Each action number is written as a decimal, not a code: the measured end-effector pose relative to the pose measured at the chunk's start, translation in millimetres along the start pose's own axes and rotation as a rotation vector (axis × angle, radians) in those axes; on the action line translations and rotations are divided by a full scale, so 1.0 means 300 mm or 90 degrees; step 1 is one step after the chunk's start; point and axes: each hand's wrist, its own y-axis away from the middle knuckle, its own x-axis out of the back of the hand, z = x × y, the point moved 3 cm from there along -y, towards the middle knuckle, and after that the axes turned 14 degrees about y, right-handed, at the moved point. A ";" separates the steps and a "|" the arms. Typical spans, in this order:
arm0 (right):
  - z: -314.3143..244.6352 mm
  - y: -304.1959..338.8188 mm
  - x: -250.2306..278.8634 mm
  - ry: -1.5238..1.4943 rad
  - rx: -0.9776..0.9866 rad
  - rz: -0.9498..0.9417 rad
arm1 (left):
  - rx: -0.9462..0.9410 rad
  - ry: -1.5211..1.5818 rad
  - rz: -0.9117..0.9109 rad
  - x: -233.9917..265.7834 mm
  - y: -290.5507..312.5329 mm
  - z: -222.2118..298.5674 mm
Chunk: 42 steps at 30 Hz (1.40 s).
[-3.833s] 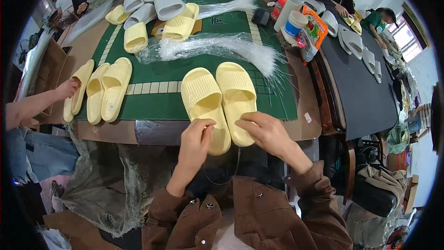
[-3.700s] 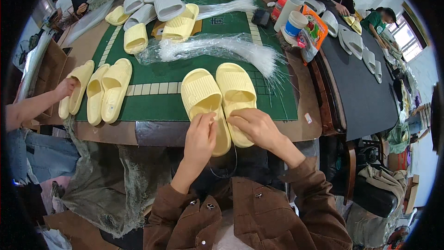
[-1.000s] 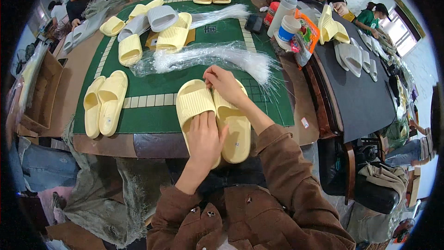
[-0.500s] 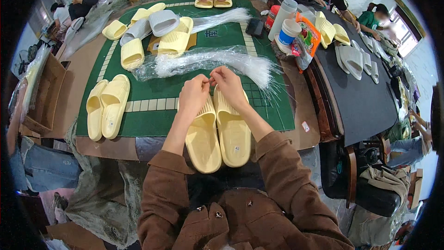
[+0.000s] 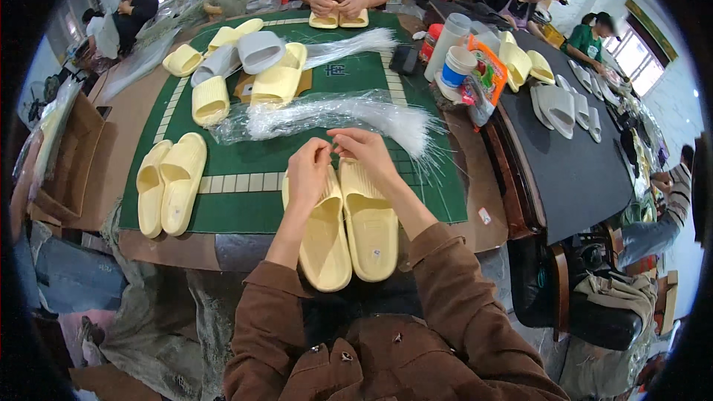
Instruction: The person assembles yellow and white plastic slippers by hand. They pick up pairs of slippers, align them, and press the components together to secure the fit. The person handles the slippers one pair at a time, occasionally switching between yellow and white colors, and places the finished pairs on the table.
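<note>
A pair of pale yellow slides (image 5: 371, 232) lies side by side at the table's near edge, heels toward me and overhanging it. Above their toe ends are both my hands, close together. My left hand (image 5: 308, 171) is closed, thumb and fingers pinched. My right hand (image 5: 365, 154) curls with bent fingers toward the left one, its fingertips drawn together. Whatever lies between the fingers is too fine to make out. Just beyond the hands, a bundle of thin clear plastic strands (image 5: 356, 110) rests in a clear bag.
Another yellow pair (image 5: 172, 184) sits on the green mat (image 5: 230, 212) at left. Yellow and grey slides (image 5: 261, 52) are heaped farther back. Cups (image 5: 458, 67) and an orange package (image 5: 490, 67) stand at right. Co-workers sit around; one across handles yellow slides (image 5: 338, 19).
The view has shifted slightly, so the table appears lower. My hands have drawn a little apart, and the right fingers now reach over toward the left hand.
</note>
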 end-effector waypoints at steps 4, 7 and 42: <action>0.000 -0.009 0.001 0.019 0.001 -0.054 | 0.014 0.045 0.001 -0.002 -0.004 0.017; 0.003 -0.010 -0.015 0.078 0.028 -0.071 | 0.019 0.015 -0.001 0.002 0.003 0.010; -0.328 0.442 1.085 0.092 0.114 0.694 | 0.006 -0.080 -0.066 -0.009 0.015 -0.017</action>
